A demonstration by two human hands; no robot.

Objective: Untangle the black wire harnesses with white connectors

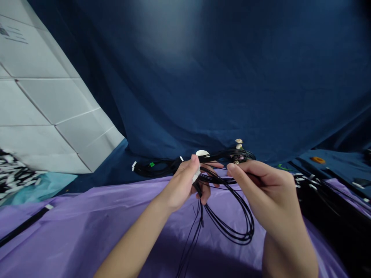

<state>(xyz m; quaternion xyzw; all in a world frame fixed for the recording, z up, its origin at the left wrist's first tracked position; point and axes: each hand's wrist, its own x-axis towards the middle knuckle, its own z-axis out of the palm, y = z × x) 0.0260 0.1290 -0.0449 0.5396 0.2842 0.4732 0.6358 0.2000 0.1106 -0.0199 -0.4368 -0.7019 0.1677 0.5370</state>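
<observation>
My left hand [188, 181] is closed around a coil of thin black cords [232, 227], pinching it near a white tag beside my thumb. My right hand [261, 185] is also closed, its fingers pinching strands of the same coil a little to the right. The loops hang down between both hands over the purple sheet [87, 231], and loose cord ends trail toward the lower edge. A white round piece [202, 153] sits just above my left thumb.
Another black cord bundle with white and green tags [153, 166] lies behind my hands. A dark heap of cords [327, 200] fills the right side. Blue cloth [203, 77] hangs behind. White boxes [43, 108] stand at left. An orange ring [318, 159] lies far right.
</observation>
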